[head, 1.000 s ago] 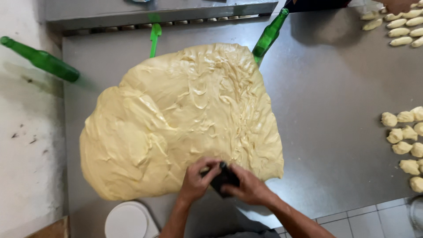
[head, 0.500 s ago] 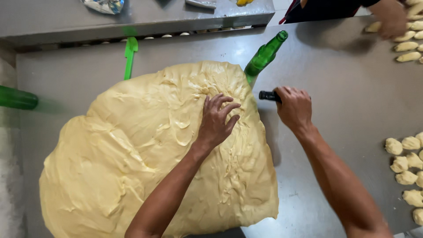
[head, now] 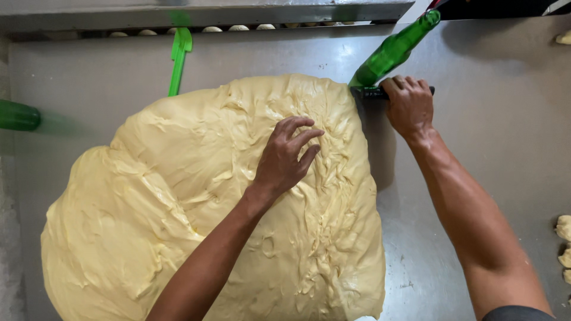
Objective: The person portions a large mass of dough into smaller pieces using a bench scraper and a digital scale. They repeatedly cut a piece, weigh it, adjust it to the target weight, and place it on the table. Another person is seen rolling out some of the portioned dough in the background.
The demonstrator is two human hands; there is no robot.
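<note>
A big slab of pale yellow dough [head: 196, 202] covers most of the steel table [head: 488, 131]. My left hand [head: 288, 157] rests on the dough near its upper right part, fingers bent and spread, pressing into the surface. My right hand [head: 407, 104] grips a black-handled scraper [head: 372, 93] at the dough's top right edge, its blade set against the dough. A green glass bottle [head: 392, 52] lies just above that hand.
A green plastic spatula [head: 177, 59] lies at the table's back. Another green bottle [head: 18, 116] lies at the left edge. Small dough pieces [head: 564, 238] sit at the right edge, and one more dough piece [head: 562, 37] at the top right. A raised steel shelf [head: 202, 12] runs along the back.
Both hands went from the dough's near edge up to its far right side. The left hand now presses on the dough and the right holds the scraper at the top right edge.
</note>
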